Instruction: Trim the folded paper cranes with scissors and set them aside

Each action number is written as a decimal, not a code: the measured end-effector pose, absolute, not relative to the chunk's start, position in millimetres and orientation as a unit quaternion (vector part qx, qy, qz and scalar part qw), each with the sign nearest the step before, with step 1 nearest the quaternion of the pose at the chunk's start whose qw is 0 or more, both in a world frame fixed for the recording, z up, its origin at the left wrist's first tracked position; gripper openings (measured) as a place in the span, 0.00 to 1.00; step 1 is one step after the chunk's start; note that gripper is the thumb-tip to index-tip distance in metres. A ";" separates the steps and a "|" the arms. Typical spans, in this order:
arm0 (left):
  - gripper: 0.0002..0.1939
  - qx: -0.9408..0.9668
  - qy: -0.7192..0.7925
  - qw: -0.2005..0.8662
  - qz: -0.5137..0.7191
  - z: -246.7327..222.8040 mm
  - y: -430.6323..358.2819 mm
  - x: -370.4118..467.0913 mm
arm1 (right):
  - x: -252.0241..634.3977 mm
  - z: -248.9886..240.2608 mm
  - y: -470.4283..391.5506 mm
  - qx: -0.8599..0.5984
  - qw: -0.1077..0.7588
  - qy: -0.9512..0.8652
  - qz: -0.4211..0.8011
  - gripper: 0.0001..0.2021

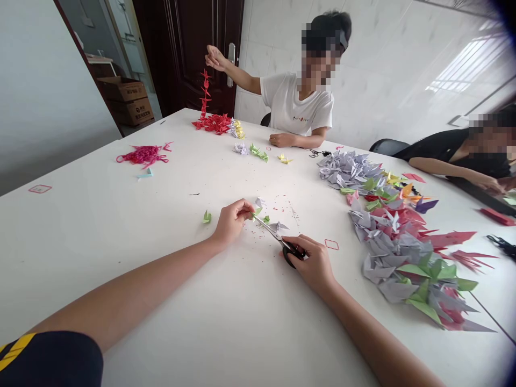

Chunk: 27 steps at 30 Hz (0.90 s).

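Observation:
In my right hand (312,260) is a pair of scissors (271,231) with black handles, its blades pointing up and left. The tips reach a small green folded paper crane (258,212), which the fingers of my left hand (234,220) pinch. Just beyond the blades lie a white crane (260,202) and another green one (266,219). A grey-white crane (279,226) rests beside the blades. To the left of my left hand sits a green crane (207,216). Tiny paper scraps (260,236) are scattered around the scissors.
A long heap of colored paper cranes (399,231) runs down the right side. Pink cords (145,155) lie at the left. Across the table (169,322), a person (298,102) holds up a string of red cranes (205,91). Another person (463,145) sits at the far right.

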<state>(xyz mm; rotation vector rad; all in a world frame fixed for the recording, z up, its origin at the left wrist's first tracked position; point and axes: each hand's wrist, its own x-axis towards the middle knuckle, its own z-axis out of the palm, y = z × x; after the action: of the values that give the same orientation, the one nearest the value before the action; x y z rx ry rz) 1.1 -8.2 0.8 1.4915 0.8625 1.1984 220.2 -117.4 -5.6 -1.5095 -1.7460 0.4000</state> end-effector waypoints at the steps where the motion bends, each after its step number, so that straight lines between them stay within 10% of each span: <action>1: 0.07 0.617 0.357 0.497 0.494 0.5 -8.0 1.1 | 220.5 -5.7 -117.3 -0.594 0.389 -0.686 0.159 0.13; 27: 0.07 0.629 0.371 0.486 0.480 -0.6 -7.5 -1.1 | 223.8 -1.3 -116.0 -0.590 0.371 -0.689 0.200 0.14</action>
<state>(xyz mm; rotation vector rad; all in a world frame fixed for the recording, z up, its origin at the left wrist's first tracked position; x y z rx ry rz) -1.1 -7.5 -0.6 1.5302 0.9018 1.1688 223.8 -116.0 -1.3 -1.5142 -1.7660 0.5124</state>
